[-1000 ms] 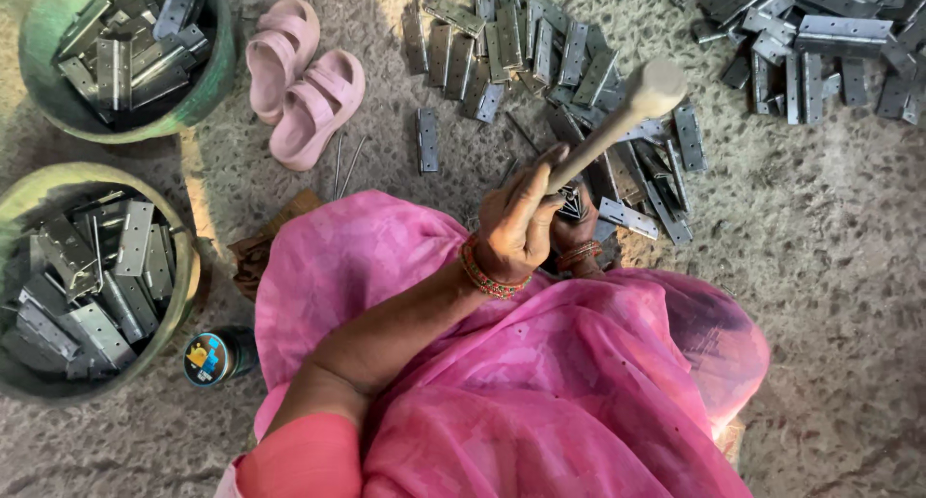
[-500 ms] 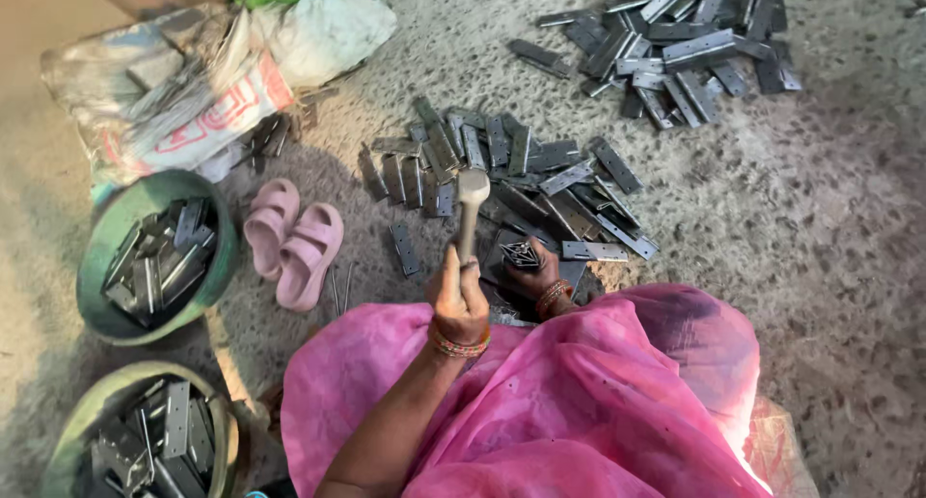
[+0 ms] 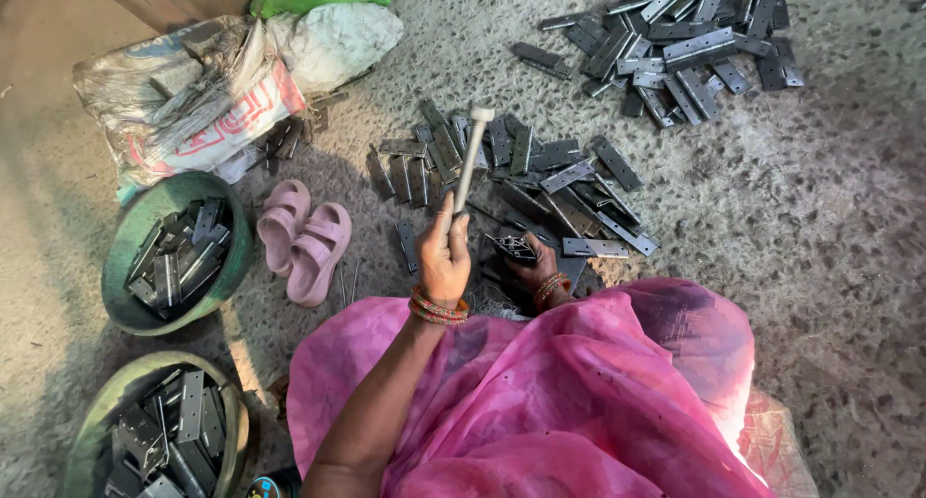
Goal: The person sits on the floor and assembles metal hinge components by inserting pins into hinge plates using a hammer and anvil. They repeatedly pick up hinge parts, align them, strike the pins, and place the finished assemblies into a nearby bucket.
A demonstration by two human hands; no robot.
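Since half a second ago the hammer [image 3: 470,161] has swung from a near-upright tilt to a raised reach over the floor, head far from the body. Left hand [image 3: 445,252] is clenched around the lower handle, bangles at the wrist. Right hand [image 3: 532,263] presses down on a dark metal hinge [image 3: 511,247] on the floor, fingers closed over it, just beside the strike spot. As I judge it, a slightly off blow could land on those fingers, or skid the hinge into the loose hinge pile [image 3: 540,175]. 2 pink sandals [image 3: 304,238] lie left, by 2 green basins [image 3: 154,267].
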